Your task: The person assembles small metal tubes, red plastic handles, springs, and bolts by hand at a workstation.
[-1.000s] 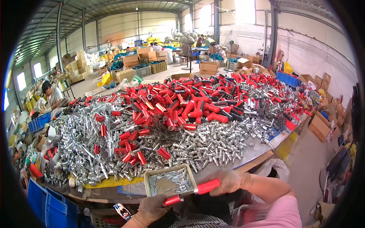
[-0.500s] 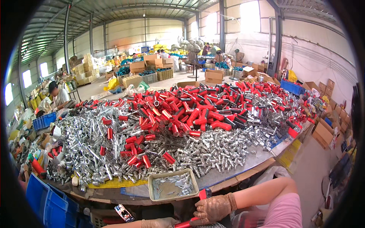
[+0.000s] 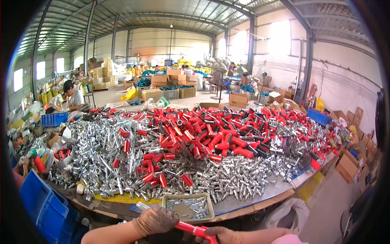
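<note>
Low in front of me, both gloved hands are on a red tubular tool with an angled handle end. My left hand is wrapped round its far-left part. A silver cylindrical end sticks out past that hand; whether it belongs to the same tool is hidden by the fingers. My right hand is closed round the tool's right end, where a red handle points down to the picture's lower edge. Just beyond my hands a cream tray holds small silver pins and metal pieces.
Silver metal fittings and red handle bodies cover the big table, with dark springs among them. Blue crates stand at the left. A plastic bag hangs at the right. Another person sits at the far left.
My left hand has risen from the lower edge and moved up-left, a silver end now showing beyond it. My right hand has dropped lower. The tool lies more across, and the view has tilted upward.
</note>
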A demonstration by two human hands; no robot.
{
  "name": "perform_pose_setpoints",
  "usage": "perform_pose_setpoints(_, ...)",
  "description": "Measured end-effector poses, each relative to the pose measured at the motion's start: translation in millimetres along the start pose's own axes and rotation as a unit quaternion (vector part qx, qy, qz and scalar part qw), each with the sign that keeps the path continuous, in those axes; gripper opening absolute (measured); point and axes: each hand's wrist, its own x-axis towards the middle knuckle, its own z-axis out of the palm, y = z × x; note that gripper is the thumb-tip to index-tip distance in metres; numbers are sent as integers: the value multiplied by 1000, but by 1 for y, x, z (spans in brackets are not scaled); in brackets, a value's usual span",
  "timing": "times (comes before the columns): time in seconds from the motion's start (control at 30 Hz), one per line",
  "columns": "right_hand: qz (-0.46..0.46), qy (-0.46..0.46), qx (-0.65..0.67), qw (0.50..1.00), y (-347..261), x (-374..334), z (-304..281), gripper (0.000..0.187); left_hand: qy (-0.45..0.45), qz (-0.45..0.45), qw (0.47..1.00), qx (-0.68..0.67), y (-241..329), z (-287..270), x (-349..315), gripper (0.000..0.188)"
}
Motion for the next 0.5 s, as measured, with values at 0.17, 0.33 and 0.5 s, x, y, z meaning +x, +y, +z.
perform_pose_setpoints(0.17, -119, 75, -128, 982, 7, -13, 14, 53, 106, 87, 988, 76, -6, 0, 16, 18)
perform_pose_setpoints(0.33, -334, 11, -762, 555, -47, -38, 20, 50, -240, -121, 923, -275, 23, 6, 13, 38)
perform_pose_setpoints(0.5, -201, 39, -973, 111, -57, -48, 34, 51, -216, -88, 886, -401, 27, -15, 24, 38)
